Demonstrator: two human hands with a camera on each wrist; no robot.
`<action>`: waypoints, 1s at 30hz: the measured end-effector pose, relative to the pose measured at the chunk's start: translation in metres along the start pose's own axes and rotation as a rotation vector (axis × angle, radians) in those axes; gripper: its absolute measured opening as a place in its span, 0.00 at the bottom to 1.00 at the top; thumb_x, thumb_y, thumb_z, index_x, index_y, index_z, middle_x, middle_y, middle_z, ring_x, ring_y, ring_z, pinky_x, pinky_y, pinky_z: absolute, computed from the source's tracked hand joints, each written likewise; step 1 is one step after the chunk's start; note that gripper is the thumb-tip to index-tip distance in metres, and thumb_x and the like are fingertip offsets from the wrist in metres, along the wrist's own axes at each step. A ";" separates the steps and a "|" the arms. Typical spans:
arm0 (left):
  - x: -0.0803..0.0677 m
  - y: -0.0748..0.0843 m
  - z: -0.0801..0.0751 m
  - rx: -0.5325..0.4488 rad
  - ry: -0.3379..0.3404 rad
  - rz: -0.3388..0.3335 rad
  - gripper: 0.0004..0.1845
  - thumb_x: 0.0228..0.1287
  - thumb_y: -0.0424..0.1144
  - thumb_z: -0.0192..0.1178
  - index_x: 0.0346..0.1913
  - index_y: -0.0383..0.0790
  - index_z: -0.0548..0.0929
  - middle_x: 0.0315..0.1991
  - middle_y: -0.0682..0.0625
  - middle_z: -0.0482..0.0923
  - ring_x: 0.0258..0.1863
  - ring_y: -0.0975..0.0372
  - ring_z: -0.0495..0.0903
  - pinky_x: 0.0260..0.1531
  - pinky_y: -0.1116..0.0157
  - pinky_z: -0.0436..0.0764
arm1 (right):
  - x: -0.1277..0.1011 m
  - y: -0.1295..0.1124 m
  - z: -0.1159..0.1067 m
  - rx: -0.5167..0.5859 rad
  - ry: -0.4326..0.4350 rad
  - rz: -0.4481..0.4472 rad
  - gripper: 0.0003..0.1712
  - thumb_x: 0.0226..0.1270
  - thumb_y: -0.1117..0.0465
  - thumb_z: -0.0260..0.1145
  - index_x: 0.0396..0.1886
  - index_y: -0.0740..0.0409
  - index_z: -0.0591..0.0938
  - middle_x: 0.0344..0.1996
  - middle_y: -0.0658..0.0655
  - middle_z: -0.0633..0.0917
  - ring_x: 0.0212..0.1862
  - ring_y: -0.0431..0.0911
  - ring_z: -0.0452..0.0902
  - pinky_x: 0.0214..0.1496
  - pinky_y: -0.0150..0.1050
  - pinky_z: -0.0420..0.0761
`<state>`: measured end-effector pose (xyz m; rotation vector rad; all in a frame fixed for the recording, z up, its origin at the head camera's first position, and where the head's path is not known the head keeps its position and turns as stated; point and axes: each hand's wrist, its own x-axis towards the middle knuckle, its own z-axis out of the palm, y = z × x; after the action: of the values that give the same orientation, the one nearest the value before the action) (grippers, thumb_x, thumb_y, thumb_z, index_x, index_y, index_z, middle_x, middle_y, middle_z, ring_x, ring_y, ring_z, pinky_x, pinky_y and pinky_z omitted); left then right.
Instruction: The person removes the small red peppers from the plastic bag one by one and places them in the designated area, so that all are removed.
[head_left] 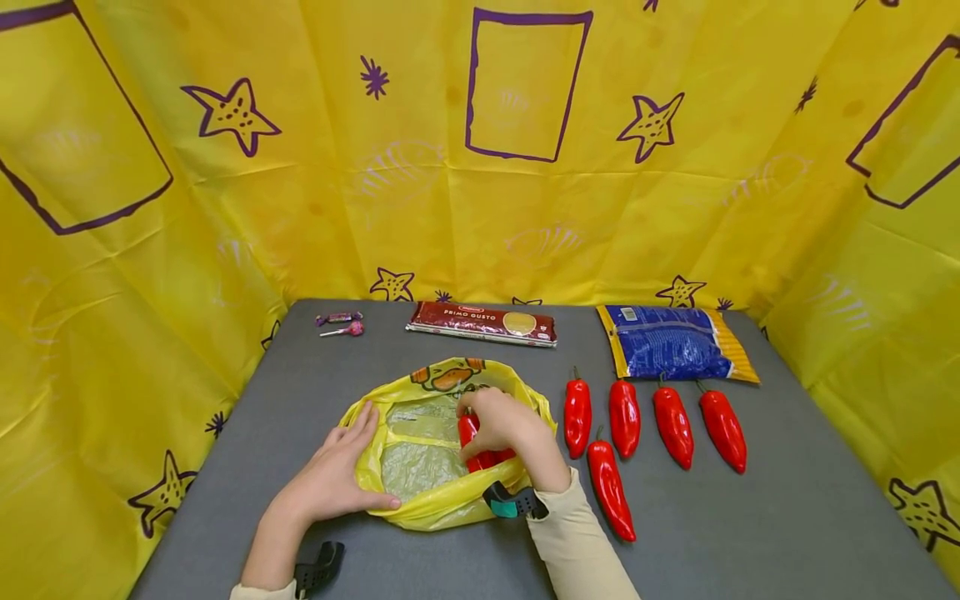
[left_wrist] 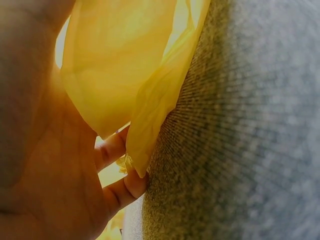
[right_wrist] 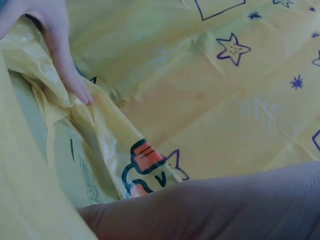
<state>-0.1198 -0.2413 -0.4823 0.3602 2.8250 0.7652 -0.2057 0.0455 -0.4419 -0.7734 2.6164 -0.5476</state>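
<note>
Bright even light, blurry wrist close-ups

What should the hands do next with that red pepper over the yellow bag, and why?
Probably let go of the red pepper inside the yellow bag: the right hand already grips it within the open mouth, while the left hand holds the rim flat. Five more peppers wait on the table.

Pepper [head_left: 480, 446] mostly hidden under right hand [head_left: 504, 427], seemingly.

grey table [head_left: 787, 500] bears yellow bag [head_left: 442, 500], red peppers [head_left: 673, 427], pasta packets [head_left: 482, 322], lollipop [head_left: 345, 332]
</note>
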 end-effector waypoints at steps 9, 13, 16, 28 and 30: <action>0.001 0.000 0.001 0.002 -0.003 0.006 0.78 0.40 0.78 0.77 0.86 0.36 0.51 0.87 0.40 0.42 0.72 0.39 0.62 0.65 0.33 0.70 | 0.001 0.001 -0.001 0.003 0.022 -0.024 0.31 0.55 0.53 0.86 0.58 0.54 0.85 0.45 0.53 0.86 0.48 0.48 0.77 0.46 0.41 0.84; 0.002 0.001 -0.001 0.004 -0.004 0.009 0.78 0.40 0.78 0.77 0.86 0.36 0.51 0.87 0.39 0.42 0.72 0.39 0.62 0.65 0.33 0.69 | 0.002 0.003 -0.002 0.010 0.053 -0.030 0.31 0.57 0.55 0.84 0.60 0.54 0.85 0.49 0.55 0.85 0.50 0.49 0.77 0.48 0.43 0.84; 0.003 0.002 -0.001 0.007 -0.006 0.009 0.78 0.40 0.78 0.77 0.86 0.36 0.51 0.87 0.39 0.42 0.72 0.39 0.62 0.65 0.33 0.69 | 0.002 0.004 -0.003 0.030 0.077 -0.049 0.30 0.59 0.56 0.83 0.61 0.55 0.85 0.51 0.56 0.86 0.52 0.50 0.77 0.49 0.44 0.85; 0.002 0.000 0.001 0.005 -0.013 -0.002 0.78 0.40 0.79 0.76 0.86 0.36 0.51 0.87 0.39 0.42 0.73 0.39 0.61 0.64 0.33 0.69 | 0.004 0.009 -0.003 0.198 0.135 -0.181 0.32 0.61 0.58 0.79 0.66 0.56 0.85 0.58 0.57 0.86 0.49 0.50 0.80 0.45 0.37 0.82; 0.002 -0.001 0.001 0.005 -0.012 -0.005 0.78 0.40 0.78 0.76 0.86 0.36 0.51 0.87 0.40 0.42 0.72 0.40 0.61 0.64 0.33 0.70 | 0.006 0.009 -0.003 0.246 0.151 -0.201 0.32 0.61 0.59 0.80 0.66 0.56 0.83 0.57 0.56 0.86 0.44 0.49 0.81 0.43 0.36 0.82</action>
<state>-0.1213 -0.2412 -0.4837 0.3565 2.8163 0.7533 -0.2153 0.0498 -0.4445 -0.9504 2.5511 -1.0007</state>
